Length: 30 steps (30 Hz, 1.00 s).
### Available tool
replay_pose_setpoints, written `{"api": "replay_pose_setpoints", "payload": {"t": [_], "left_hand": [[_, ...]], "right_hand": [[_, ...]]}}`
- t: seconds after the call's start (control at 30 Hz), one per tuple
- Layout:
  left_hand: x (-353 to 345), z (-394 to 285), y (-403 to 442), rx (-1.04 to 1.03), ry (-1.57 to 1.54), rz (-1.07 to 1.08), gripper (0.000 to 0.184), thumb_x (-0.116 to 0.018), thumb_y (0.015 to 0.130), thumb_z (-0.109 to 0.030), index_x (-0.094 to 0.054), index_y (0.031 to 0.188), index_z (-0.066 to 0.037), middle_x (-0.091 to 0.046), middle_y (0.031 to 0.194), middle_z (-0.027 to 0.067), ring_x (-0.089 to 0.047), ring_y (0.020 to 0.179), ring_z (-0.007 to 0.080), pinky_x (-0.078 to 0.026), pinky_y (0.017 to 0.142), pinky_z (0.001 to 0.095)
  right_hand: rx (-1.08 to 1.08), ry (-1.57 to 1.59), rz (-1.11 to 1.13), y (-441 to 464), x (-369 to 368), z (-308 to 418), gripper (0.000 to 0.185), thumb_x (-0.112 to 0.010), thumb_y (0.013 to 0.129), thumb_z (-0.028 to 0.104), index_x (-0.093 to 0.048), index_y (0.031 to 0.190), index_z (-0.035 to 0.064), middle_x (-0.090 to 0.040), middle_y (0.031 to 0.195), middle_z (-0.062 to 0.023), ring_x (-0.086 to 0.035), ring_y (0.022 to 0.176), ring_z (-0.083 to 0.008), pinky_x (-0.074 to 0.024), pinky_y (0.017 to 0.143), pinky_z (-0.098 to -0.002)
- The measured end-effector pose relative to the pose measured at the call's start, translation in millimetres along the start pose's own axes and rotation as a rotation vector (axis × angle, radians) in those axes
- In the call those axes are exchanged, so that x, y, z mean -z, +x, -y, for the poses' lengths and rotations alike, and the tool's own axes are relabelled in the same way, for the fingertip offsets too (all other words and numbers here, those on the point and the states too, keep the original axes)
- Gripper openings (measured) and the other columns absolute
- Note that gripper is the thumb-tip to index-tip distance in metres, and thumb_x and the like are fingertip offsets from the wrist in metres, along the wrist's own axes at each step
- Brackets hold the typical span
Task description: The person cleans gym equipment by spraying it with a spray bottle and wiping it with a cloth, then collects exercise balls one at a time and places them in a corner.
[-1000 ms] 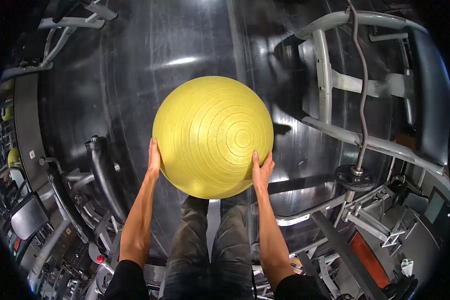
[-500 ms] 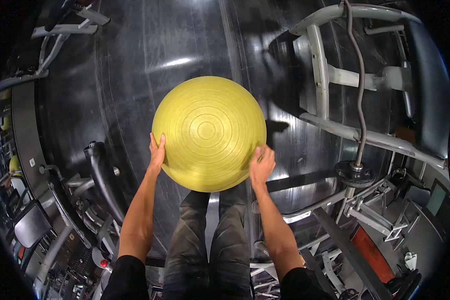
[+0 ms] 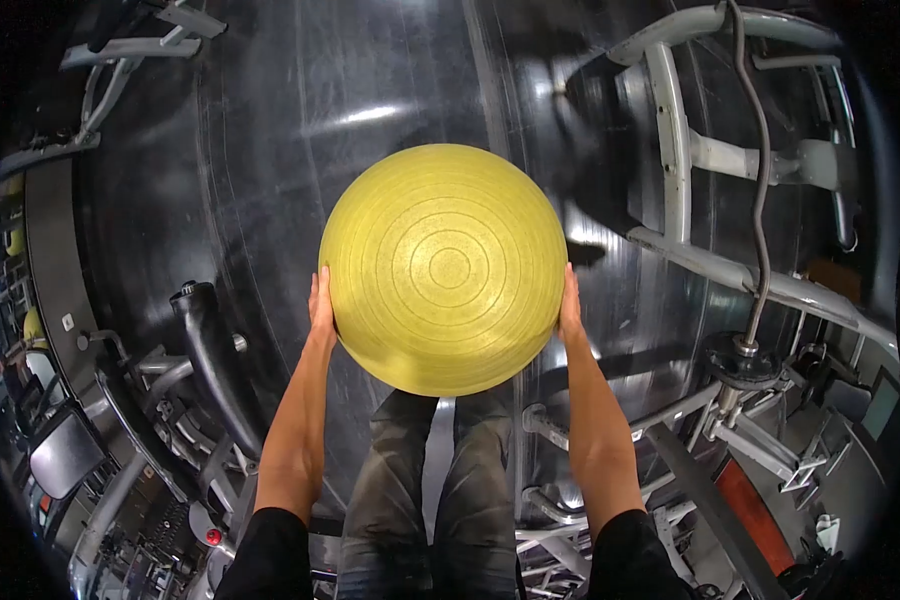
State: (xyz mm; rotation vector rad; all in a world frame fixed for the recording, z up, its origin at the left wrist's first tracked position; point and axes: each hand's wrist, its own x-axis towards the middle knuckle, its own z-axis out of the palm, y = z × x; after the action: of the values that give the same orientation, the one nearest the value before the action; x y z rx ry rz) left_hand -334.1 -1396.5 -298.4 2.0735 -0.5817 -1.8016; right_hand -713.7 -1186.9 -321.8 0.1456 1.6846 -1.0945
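Note:
A large yellow exercise ball (image 3: 448, 268) with ringed grooves is held out in front of my legs, above the dark floor. My left hand (image 3: 321, 308) presses flat against its left side. On the opposite side, my right hand (image 3: 569, 305) lies along the ball with fingers pointing up. The ball is clamped between both palms, which are hidden behind its edge. My trousers (image 3: 395, 480) show below it.
To the right stands a grey-framed bench (image 3: 675, 140) with a curved bar (image 3: 762, 170) carrying a weight plate (image 3: 742, 362). On the left are a black padded machine part (image 3: 213, 355) and other gym machines. Dark rubber flooring (image 3: 260, 150) stretches ahead.
The ball has shifted right in view and looks slightly larger. My right hand has gone from curled fingers at the ball's lower right to lying flat along its side.

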Motion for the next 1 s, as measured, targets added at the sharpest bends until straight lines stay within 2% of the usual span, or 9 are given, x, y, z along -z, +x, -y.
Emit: {"api": "replay_pose_setpoints", "payload": {"t": [0.13, 0.2, 0.33, 0.4, 0.47, 0.63, 0.77, 0.9, 1.0], "left_hand": [[10, -7, -9, 0.075, -0.001, 0.099, 0.083, -0.044, 0.087, -0.067, -0.032, 0.146, -0.010, -0.038, 0.146, 0.0137, -0.042, 0.129, 0.0276, -0.035, 0.106, 0.0401], [12, -11, -19, 0.043, 0.049, 0.131, 0.084, -0.038, 0.087, -0.069, -0.035, 0.144, -0.008, -0.042, 0.143, 0.0126, -0.043, 0.129, 0.0263, -0.035, 0.105, 0.0381], [37, -3, -19, 0.100, -0.163, 0.147, 0.086, -0.033, 0.088, -0.071, -0.040, 0.140, -0.002, -0.048, 0.137, 0.0155, -0.049, 0.124, 0.0270, -0.038, 0.103, 0.0358], [43, -11, -36, 0.053, -0.169, 0.159, 0.087, -0.032, 0.089, -0.070, -0.041, 0.138, 0.001, -0.051, 0.134, 0.0179, -0.052, 0.120, 0.0274, -0.041, 0.100, 0.0358], [51, -29, -61, -0.100, 0.065, 0.174, 0.085, -0.033, 0.090, -0.067, -0.041, 0.138, 0.002, -0.051, 0.133, 0.0192, -0.053, 0.118, 0.0271, -0.042, 0.098, 0.0359], [59, -71, -131, -0.218, 0.100, 0.064, 0.070, -0.036, 0.094, -0.055, -0.046, 0.131, 0.004, -0.053, 0.129, 0.0164, -0.054, 0.115, 0.0265, -0.044, 0.095, 0.0362], [55, -123, -209, -0.241, -0.133, 0.239, 0.064, -0.037, 0.096, -0.052, -0.044, 0.133, 0.000, -0.045, 0.136, 0.0130, -0.047, 0.122, 0.0241, -0.038, 0.100, 0.0370], [55, -190, -289, -0.442, -0.071, 0.353, 0.064, -0.032, 0.097, -0.052, -0.038, 0.139, -0.005, -0.039, 0.142, 0.0110, -0.036, 0.132, 0.0246, -0.029, 0.108, 0.0372], [62, -228, -350, -0.578, -0.003, 0.386, 0.069, -0.028, 0.096, -0.057, -0.030, 0.146, -0.009, -0.030, 0.150, 0.0093, -0.027, 0.138, 0.0254, -0.022, 0.112, 0.0392]], "right_hand": [[-0.067, 0.137, 0.054, -12, -9, -2, 0.087, -0.037, 0.089, 0.068, -0.022, 0.148, 0.0055, -0.021, 0.153, -0.0174, -0.021, 0.141, -0.0304, -0.0232, 0.112, -0.0437], [-0.038, 0.152, 0.074, -16, -3, 2, 0.083, -0.035, 0.093, 0.064, -0.025, 0.147, 0.0020, -0.030, 0.149, -0.0168, -0.035, 0.134, -0.0284, -0.0281, 0.110, -0.0371], [-0.009, 0.016, -0.007, -54, 4, 32, 0.081, -0.034, 0.094, 0.063, -0.028, 0.145, 0.0006, -0.033, 0.148, -0.0166, -0.035, 0.134, -0.0279, -0.0281, 0.109, -0.0370], [0.025, -0.084, -0.006, -87, 6, 64, 0.077, -0.033, 0.095, 0.060, -0.033, 0.144, 0.0005, -0.036, 0.147, -0.0165, -0.035, 0.134, -0.0271, -0.0279, 0.109, -0.0362], [0.062, -0.110, -0.012, -110, 20, 82, 0.076, -0.032, 0.096, 0.060, -0.037, 0.141, -0.0005, -0.038, 0.145, -0.0166, -0.035, 0.134, -0.0278, -0.0275, 0.110, -0.0357], [0.228, -0.174, -0.032, -193, 45, 133, 0.072, -0.032, 0.097, 0.056, -0.040, 0.139, -0.0028, -0.043, 0.142, -0.0176, -0.039, 0.131, -0.0264, -0.0288, 0.108, -0.0340], [0.222, -0.011, -0.050, -275, 50, 179, 0.066, -0.033, 0.099, 0.052, -0.049, 0.131, -0.0030, -0.054, 0.130, -0.0142, -0.051, 0.119, -0.0230, -0.0383, 0.099, -0.0324], [0.434, 0.088, -0.076, -341, 42, 212, 0.065, -0.034, 0.099, 0.052, -0.049, 0.131, -0.0022, -0.056, 0.127, -0.0134, -0.054, 0.115, -0.0225, -0.0411, 0.097, -0.0321], [0.424, 0.079, -0.144, -382, 38, 229, 0.063, -0.035, 0.099, 0.051, -0.048, 0.132, -0.0011, -0.055, 0.128, -0.0133, -0.054, 0.114, -0.0228, -0.0423, 0.095, -0.0331]]}}
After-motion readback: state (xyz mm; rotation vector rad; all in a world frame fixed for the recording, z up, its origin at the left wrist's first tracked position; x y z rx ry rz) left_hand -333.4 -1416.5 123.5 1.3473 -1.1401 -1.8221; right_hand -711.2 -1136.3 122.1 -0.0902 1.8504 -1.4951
